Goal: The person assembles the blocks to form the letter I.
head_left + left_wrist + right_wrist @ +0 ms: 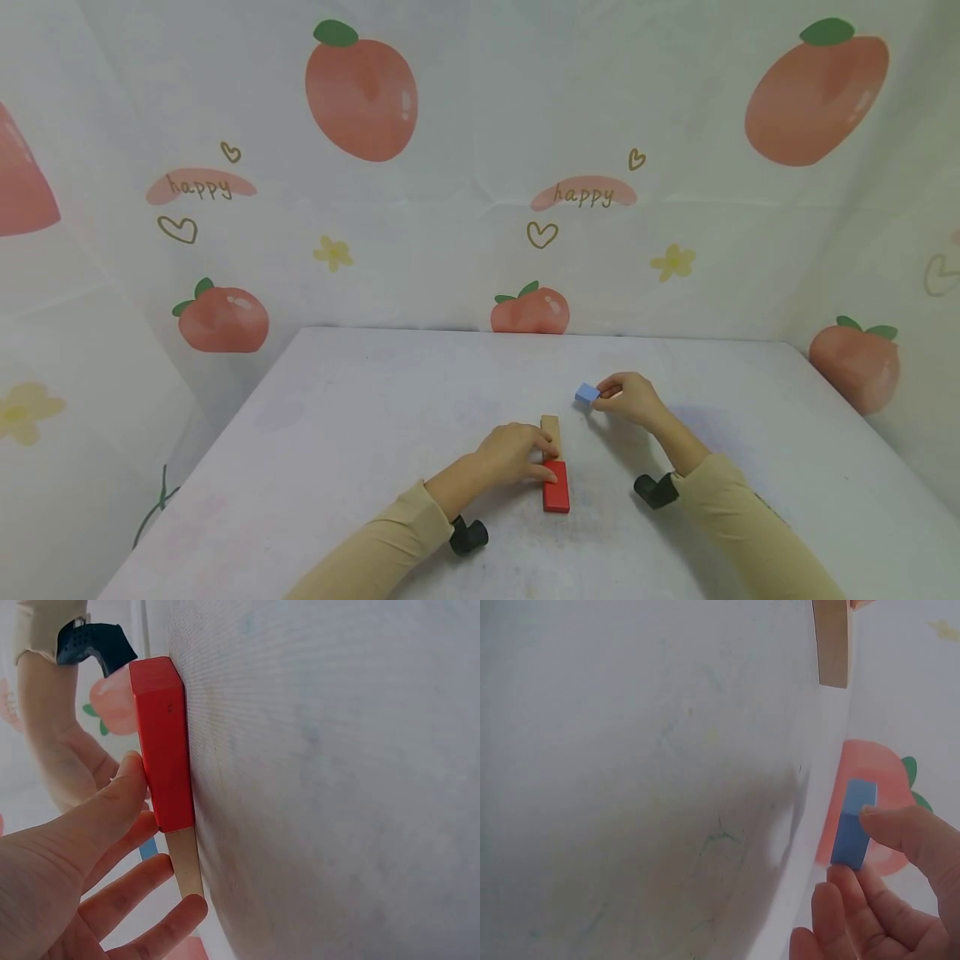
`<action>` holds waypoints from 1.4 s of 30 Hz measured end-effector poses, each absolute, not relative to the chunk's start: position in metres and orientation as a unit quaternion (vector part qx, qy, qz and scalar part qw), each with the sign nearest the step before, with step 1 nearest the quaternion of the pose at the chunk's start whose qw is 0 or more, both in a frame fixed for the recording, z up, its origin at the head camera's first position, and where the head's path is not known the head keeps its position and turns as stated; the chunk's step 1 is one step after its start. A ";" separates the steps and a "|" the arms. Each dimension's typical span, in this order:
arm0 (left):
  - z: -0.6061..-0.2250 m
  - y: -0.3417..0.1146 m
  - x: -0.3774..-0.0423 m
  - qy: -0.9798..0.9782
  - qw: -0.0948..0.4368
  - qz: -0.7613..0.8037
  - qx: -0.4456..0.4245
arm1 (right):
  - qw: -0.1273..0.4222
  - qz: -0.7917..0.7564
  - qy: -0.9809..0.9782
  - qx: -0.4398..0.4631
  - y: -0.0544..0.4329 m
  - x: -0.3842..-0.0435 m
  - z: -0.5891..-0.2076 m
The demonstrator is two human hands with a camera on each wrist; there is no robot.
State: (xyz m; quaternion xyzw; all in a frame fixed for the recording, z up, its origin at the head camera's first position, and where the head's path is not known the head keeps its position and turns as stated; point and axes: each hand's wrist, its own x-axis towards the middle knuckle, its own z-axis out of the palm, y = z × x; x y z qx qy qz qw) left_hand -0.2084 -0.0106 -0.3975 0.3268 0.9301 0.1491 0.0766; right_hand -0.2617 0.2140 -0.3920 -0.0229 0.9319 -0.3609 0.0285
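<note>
A red block (pixel 557 496) and a plain wooden block (pixel 551 426) lie flat on the white table (pixel 390 400), end to end in one line. My left hand (pixel 513 452) is beside them from the left: its thumb touches the red block, and relaxed fingers reach along the wooden block. In the left wrist view the red block (pixel 163 742) shows its near side beyond the thumb. Farther back and to the right, my right hand (pixel 630 400) pinches a small blue block (pixel 854 825) between thumb and fingers, apart from the other two and seemingly just above the table.
Black wrist-worn cameras hang under the left cuff (pixel 468 536) and the right cuff (pixel 656 491). Behind the table's far edge hangs a white cloth (pixel 465 125) printed with red fruit, hearts and yellow flowers.
</note>
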 end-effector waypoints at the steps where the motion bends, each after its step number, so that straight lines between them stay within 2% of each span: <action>1: -0.397 -0.011 -0.208 0.930 0.077 0.149 0.327 | 0.028 -0.360 0.932 -0.025 0.214 -0.262 -0.392; 28: -0.398 -0.011 -0.209 0.929 0.068 0.141 0.337 | 0.016 -0.364 0.929 -0.066 0.204 -0.262 -0.394; 42: -0.398 -0.011 -0.210 0.928 0.063 0.142 0.339 | 0.033 -0.361 0.930 -0.061 0.198 -0.263 -0.394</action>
